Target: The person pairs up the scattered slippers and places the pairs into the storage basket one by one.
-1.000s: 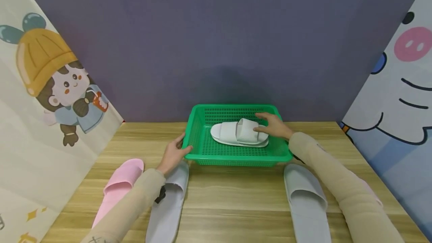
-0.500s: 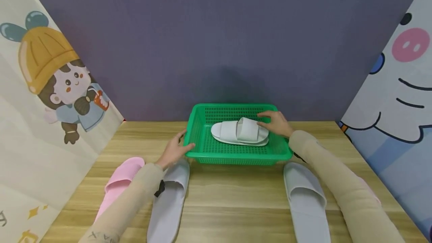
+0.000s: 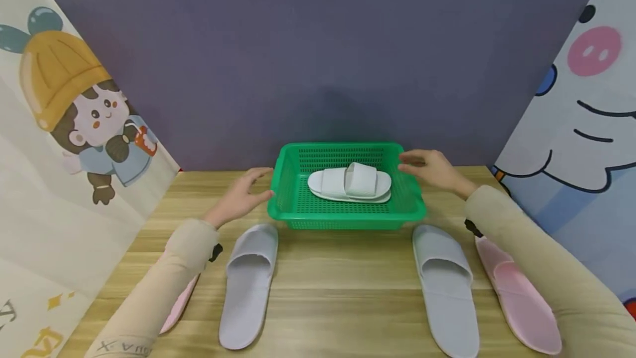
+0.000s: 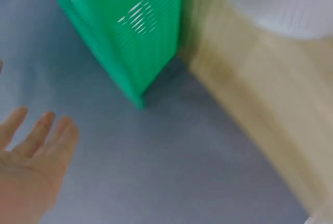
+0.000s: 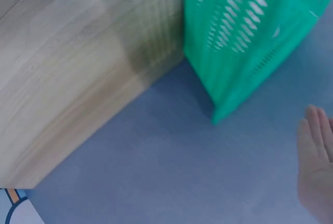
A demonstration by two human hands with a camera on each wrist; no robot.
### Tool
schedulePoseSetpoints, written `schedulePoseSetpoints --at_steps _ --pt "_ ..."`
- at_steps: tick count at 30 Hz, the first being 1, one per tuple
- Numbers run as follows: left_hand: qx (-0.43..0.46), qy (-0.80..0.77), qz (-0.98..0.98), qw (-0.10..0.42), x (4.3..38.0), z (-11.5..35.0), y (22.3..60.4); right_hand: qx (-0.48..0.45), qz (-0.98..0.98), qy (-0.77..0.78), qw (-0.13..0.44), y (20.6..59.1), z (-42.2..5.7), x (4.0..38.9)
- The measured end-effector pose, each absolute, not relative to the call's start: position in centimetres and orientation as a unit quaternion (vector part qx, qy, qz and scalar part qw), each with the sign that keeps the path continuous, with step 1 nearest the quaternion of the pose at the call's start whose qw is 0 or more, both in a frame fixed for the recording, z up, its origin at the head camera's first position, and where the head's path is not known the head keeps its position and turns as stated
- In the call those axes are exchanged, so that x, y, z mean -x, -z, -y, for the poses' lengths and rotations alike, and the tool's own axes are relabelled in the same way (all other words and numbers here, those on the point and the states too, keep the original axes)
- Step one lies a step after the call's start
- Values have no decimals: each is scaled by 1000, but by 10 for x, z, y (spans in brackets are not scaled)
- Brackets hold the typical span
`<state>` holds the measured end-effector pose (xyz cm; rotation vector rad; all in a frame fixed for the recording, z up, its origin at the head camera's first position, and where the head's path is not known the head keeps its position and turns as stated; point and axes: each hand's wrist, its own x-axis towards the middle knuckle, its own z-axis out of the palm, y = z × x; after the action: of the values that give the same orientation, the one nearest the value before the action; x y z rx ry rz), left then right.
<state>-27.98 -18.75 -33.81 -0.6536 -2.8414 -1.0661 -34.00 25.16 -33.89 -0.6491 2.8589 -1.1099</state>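
Note:
A green plastic basket (image 3: 348, 224) stands at the back of the wooden table, with a pair of white slippers (image 3: 361, 181) lying stacked inside it. Just left of the basket is my left hand (image 3: 239, 196), its fingers spread and holding nothing. My right hand (image 3: 433, 170) hovers by the basket's right rim with fingers extended, also holding nothing. In the left wrist view the left hand (image 4: 36, 167) is apart from the basket (image 4: 135, 42). The right wrist view likewise shows a gap between the right hand (image 5: 316, 156) and the basket (image 5: 234, 31).
One grey slipper (image 3: 250, 286) lies front left on the table (image 3: 348, 303), another grey slipper (image 3: 447, 291) front right. A pink slipper (image 3: 524, 297) lies partly beneath the right forearm; a second pink slipper (image 3: 180, 305) is mostly hidden by the left sleeve. A dark wall (image 3: 323, 59) rises behind.
My right hand has withdrawn from over the slippers to outside the basket's right side. My left hand has come off the left rim and moved left.

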Motion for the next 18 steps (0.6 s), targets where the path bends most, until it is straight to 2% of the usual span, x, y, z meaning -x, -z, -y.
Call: schedulePoseSetpoints --at_steps 5,13,18 --pt "269 279 920 61 263 192 315 227 -906 357 2 324 -259 316" --pt "439 83 865 229 237 204 307 273 -913 304 27 319 -280 269" --pt "548 -53 785 283 231 213 322 292 -921 249 74 324 -295 247"
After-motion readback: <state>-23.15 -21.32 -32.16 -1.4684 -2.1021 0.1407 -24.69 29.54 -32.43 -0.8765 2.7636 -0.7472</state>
